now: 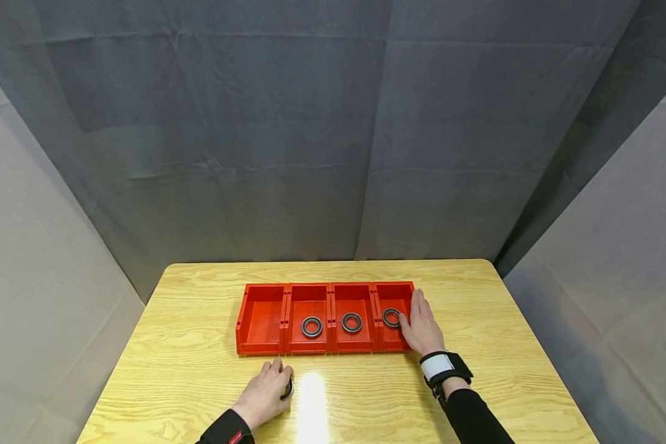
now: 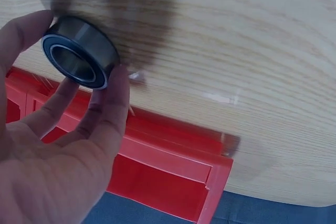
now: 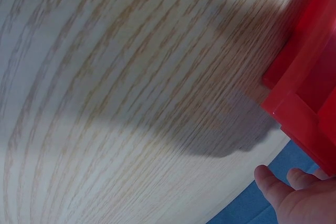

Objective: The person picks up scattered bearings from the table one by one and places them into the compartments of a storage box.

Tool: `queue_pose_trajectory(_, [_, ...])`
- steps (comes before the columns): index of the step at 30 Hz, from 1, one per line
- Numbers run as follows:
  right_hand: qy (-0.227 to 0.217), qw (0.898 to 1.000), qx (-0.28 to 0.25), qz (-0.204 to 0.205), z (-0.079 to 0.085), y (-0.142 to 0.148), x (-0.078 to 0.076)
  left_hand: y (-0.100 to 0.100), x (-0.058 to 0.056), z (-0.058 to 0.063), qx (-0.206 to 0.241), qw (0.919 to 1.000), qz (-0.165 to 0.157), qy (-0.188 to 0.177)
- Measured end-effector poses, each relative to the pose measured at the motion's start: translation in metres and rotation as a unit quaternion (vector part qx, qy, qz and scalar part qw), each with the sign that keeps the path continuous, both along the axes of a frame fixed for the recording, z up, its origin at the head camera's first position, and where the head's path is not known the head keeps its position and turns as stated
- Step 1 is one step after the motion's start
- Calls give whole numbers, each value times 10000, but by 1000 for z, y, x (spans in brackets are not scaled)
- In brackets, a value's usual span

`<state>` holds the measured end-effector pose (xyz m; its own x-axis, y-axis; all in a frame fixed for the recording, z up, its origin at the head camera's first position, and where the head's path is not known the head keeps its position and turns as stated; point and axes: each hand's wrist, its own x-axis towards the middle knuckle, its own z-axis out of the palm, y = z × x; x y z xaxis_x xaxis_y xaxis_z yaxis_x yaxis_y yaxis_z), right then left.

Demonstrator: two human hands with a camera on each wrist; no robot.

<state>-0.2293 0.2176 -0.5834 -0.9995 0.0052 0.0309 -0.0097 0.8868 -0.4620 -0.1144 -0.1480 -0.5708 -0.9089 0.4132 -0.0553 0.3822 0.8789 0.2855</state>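
My left hand [image 1: 263, 393] is in front of the row of red bins, above the table's near part. It pinches a ball bearing [image 2: 95, 44] by its rim between thumb and fingertips, with the ring tilted in the left wrist view. At the row's right end my right hand [image 1: 423, 330] lies along the outer side of the rightmost bin [image 1: 393, 290], fingers straight and pointing away. Inside that bin is a bearing [image 1: 386, 318], close to the right thumb. Two more bearings lie flat in the middle bins, one on the left [image 1: 304, 327] and one on the right [image 1: 345, 323].
The leftmost bin [image 1: 263, 314] shows its bare red floor. All the bins stand side by side on a light wooden table [image 1: 183, 345]. A grey cloth [image 1: 255, 154] hangs behind it, with pale cloth panels [image 1: 33, 277] at both sides.
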Motion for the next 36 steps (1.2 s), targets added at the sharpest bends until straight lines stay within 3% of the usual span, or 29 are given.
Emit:
queue_pose_trajectory(23, [-106,9999,-44,-11,2,0,0,1,0,0,-57,10000,-4,-40])
queue_pose_trajectory(36, [60,10000,7,-9,1,0,0,2,1,0,154,9995,260,58])
